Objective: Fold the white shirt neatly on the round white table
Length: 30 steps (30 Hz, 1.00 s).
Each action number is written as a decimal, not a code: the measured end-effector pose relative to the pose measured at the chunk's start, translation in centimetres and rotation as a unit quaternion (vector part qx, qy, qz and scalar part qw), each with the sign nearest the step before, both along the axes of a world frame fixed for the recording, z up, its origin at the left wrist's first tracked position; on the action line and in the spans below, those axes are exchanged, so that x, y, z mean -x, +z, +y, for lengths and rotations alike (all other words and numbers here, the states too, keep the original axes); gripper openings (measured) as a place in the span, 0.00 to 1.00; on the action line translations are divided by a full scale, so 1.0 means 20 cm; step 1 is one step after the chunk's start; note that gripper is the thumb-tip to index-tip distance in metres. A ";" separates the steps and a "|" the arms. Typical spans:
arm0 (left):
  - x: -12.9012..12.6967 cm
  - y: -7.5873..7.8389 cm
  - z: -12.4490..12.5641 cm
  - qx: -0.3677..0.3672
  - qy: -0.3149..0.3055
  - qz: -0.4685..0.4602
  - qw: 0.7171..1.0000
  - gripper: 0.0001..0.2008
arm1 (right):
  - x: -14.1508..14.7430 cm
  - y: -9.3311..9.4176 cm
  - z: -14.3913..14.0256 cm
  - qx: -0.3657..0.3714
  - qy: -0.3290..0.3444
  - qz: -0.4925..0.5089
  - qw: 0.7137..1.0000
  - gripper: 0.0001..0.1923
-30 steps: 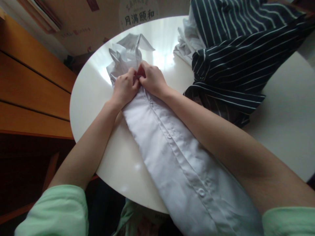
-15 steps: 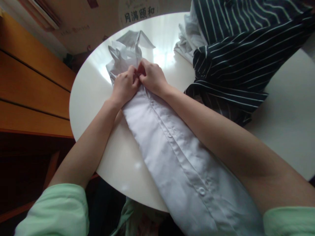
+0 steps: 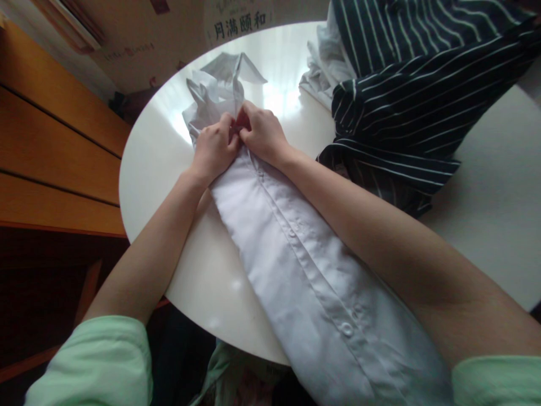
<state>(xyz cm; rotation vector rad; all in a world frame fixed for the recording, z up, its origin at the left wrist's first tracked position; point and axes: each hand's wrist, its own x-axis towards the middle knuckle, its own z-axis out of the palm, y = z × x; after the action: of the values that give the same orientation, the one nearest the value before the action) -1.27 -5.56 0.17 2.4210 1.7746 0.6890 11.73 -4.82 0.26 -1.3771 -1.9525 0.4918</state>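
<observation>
A white button-up shirt (image 3: 270, 237) lies lengthwise over the table, its collar end crumpled at the far side and its lower part hanging past the near edge. Several buttons show along its front placket. Near the collar, my left hand (image 3: 214, 144) pinches the placket with curled fingers. My right hand (image 3: 264, 134) meets it there, thumb and fingertips closed on the same strip of cloth. Whatever lies right between the fingertips, perhaps a button, is hidden.
The round white table (image 3: 147, 152) carries a dark striped garment (image 3: 406, 107) at the right, beside a crumpled pale cloth (image 3: 325, 67). An orange-brown wooden cabinet (image 3: 54, 152) stands close on the left. Behind the table is a wall with printed characters (image 3: 240, 26).
</observation>
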 end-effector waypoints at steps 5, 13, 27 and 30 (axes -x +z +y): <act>0.00 -0.01 0.00 -0.017 -0.006 -0.005 1.000 0.09 | 0.00 0.01 -0.01 -0.001 -0.004 -0.019 1.000 0.08; 0.00 -0.01 0.00 -0.019 -0.002 0.003 1.000 0.10 | 0.00 0.00 0.00 0.002 0.006 -0.017 1.000 0.09; 0.01 -0.01 0.01 -0.014 -0.006 -0.020 1.000 0.11 | 0.00 0.01 0.01 -0.018 0.015 0.006 1.000 0.10; 0.01 -0.01 0.01 0.002 0.001 -0.020 1.000 0.11 | 0.00 0.01 0.00 -0.014 0.010 -0.005 1.000 0.12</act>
<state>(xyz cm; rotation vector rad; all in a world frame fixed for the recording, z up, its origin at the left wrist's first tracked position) -1.48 -5.45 -0.04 2.3853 1.7631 0.7280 11.65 -4.73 0.55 -1.3473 -1.9764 0.4661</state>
